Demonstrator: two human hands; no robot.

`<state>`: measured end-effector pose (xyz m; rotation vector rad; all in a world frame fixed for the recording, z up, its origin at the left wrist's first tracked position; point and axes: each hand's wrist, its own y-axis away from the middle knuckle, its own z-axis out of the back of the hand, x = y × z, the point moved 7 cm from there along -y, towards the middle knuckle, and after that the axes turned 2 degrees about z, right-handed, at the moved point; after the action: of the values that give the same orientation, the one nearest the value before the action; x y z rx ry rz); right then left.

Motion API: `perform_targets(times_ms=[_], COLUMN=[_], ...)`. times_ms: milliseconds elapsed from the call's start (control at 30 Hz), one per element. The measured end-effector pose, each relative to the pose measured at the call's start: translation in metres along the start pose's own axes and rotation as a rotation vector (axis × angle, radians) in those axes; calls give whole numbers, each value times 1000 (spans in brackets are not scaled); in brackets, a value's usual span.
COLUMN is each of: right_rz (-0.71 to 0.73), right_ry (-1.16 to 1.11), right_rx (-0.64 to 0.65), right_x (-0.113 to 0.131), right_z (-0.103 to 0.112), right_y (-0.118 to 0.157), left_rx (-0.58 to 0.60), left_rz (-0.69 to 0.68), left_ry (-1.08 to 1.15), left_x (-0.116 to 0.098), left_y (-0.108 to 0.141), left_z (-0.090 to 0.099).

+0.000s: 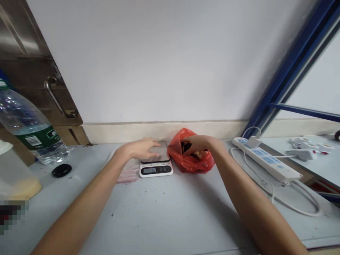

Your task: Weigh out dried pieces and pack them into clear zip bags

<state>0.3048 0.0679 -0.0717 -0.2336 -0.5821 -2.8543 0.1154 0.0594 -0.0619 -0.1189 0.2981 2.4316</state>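
Observation:
A small white digital scale (156, 170) sits on the table near the wall, its display lit with digits too small to read surely. My left hand (142, 148) hovers at or over the scale's metal plate, fingers apart; whether it touches the plate I cannot tell. Right beside the scale stands a red plastic bag (190, 163) with its mouth open. My right hand (198, 144) reaches into that bag, among dark and brownish contents (199, 154). Its fingertips are hidden inside. Thin clear-and-pink plastic bags (128, 174) lie flat to the left of the scale.
On the left are a large water bottle (39, 136), a black round lid (61, 170) and a translucent container (18, 180) with yellowish contents. A white power strip (268, 161) with looping cable lies at right, beside a blue frame (278, 85). The wall (164, 71) rises behind.

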Motion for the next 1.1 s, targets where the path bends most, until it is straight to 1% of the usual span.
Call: perform_targets(times_ms=[100,167,233,300,367,433,500,567,633,767,833,933,1100], right_rz=[41,25,-25,-57,-52,-50,-58,-61,-51,-58,-74,-82,-84], right_ry=[7,20,52,93,122,135,117,102,103,120,128,135,132], right_rx=[-13,-45,-85,-114,-134,-136,-109,-77,-76,-89,-81,-91,-92], right_x=[6,7,6,6,7,8,7,7,6,2,-1,-6,-8], right_z=[4,9,15,20,23,22,18,12,10,10,10,10,10], right_y=[4,9,13,16,17,16,14,12,10,7,5,3,5], left_rx=[-22,-7,18,44,60,60,32,2,1,88,114,111,125], left_rz=[-225,-310,-341,-332,-307,-286,-243,-164,-82,79,137,190,236], left_ry=[39,53,65,81,96,106,121,135,131,69,44,27,20], left_x=[-37,-52,-60,-60,-56,-50,-42,-30,-15,16,27,35,34], left_y=[-7,-10,-12,-14,-15,-15,-14,-12,-7,5,11,17,25], left_z=[-9,-17,-25,-30,-32,-30,-22,-12,-3,4,6,12,18])
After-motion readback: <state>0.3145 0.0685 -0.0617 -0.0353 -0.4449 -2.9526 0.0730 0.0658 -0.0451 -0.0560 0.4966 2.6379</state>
